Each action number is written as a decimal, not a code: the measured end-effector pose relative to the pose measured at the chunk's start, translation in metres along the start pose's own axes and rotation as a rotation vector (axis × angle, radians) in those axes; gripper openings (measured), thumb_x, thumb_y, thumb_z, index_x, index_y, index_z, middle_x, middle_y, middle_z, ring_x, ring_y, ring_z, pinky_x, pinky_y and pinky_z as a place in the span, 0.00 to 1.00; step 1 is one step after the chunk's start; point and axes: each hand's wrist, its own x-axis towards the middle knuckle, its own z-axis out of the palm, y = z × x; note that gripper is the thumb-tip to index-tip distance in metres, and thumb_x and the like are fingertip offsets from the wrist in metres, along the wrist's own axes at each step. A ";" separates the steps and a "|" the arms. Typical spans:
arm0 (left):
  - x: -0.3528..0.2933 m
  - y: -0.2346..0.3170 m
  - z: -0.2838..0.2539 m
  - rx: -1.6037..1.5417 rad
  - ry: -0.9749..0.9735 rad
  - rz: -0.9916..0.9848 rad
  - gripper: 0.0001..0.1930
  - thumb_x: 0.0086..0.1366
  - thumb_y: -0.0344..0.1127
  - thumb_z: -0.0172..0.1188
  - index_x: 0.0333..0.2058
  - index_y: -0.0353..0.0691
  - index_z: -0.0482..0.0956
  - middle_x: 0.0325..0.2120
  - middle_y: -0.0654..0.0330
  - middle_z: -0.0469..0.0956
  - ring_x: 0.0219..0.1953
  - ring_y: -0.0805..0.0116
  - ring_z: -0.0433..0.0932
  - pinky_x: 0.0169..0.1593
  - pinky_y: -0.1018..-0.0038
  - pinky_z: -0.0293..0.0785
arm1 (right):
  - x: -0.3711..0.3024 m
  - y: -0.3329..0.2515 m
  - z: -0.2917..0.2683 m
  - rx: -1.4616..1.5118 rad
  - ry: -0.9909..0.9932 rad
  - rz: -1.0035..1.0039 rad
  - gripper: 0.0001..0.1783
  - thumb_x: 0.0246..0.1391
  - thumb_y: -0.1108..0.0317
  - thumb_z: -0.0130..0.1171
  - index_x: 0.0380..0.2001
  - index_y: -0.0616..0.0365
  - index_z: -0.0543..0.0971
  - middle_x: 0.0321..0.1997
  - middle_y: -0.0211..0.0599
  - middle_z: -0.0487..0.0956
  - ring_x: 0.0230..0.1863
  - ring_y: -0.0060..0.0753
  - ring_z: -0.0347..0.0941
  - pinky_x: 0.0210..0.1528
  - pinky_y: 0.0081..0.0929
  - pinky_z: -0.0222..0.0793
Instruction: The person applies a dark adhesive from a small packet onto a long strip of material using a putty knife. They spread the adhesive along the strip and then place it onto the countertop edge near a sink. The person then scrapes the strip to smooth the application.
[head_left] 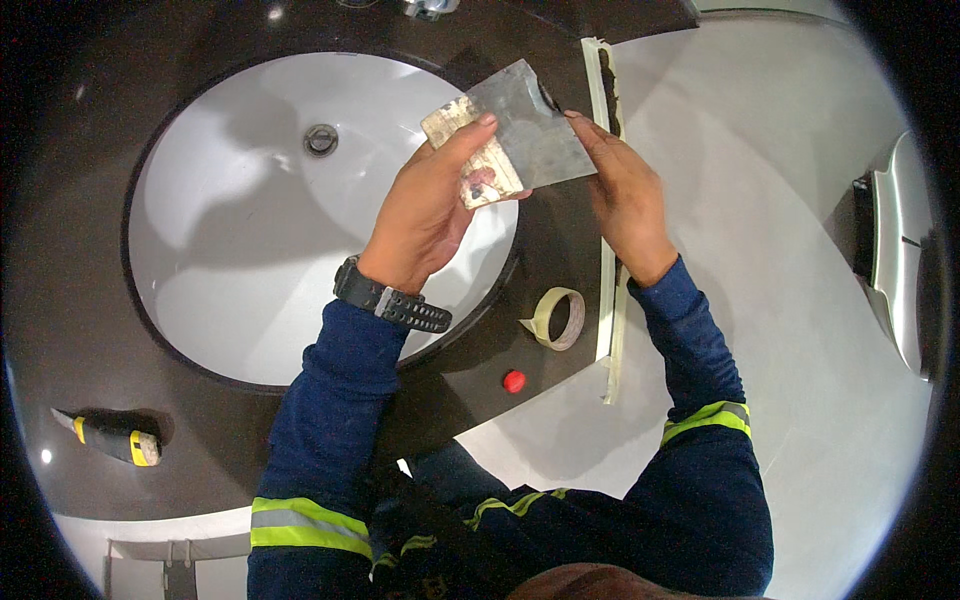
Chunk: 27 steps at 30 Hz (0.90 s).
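Note:
My left hand point(412, 215) is closed around the worn, paint-spotted wooden handle of a wide putty knife point(535, 135), its thumb lying across the handle. The flat grey metal blade points right, tilted above the basin's right rim. A dark smear sits on the blade's far edge. There my right hand point(630, 195) grips the blade's outer edge at the corner, with some of its fingers hidden behind the metal. Below the hands, a roll of masking tape point(572, 330) stands on the dark countertop point(450, 400), close to a small red cap point(514, 381).
A white oval basin point(250, 210) with a drain point(320, 140) fills the counter's middle. Masking tape strips point(604, 300) run along the counter's right edge by the white wall, with dark paste at the top. A yellow-black utility knife point(115, 440) lies at left, blade out. A white dispenser-like fixture point(898, 255) is at right.

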 end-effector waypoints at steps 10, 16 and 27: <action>-0.004 0.022 0.001 0.541 0.121 0.079 0.28 0.66 0.53 0.65 0.49 0.30 0.76 0.36 0.61 0.80 0.36 0.75 0.77 0.43 0.80 0.72 | -0.011 0.032 -0.062 -0.061 0.061 0.041 0.18 0.61 0.77 0.57 0.53 0.52 0.82 0.55 0.42 0.82 0.52 0.48 0.79 0.52 0.39 0.76; -0.006 0.027 0.001 0.774 0.143 0.077 0.28 0.65 0.56 0.64 0.44 0.30 0.79 0.28 0.63 0.78 0.29 0.76 0.73 0.35 0.79 0.70 | -0.026 0.016 -0.102 0.180 -0.081 0.277 0.12 0.70 0.72 0.54 0.53 0.59 0.78 0.37 0.42 0.84 0.34 0.33 0.79 0.42 0.29 0.75; -0.005 0.022 0.007 0.850 0.127 0.102 0.24 0.67 0.53 0.64 0.39 0.31 0.81 0.26 0.64 0.78 0.27 0.76 0.72 0.33 0.78 0.69 | -0.028 0.006 -0.116 0.239 -0.082 0.410 0.17 0.67 0.70 0.59 0.57 0.57 0.79 0.35 0.30 0.79 0.32 0.20 0.71 0.39 0.22 0.72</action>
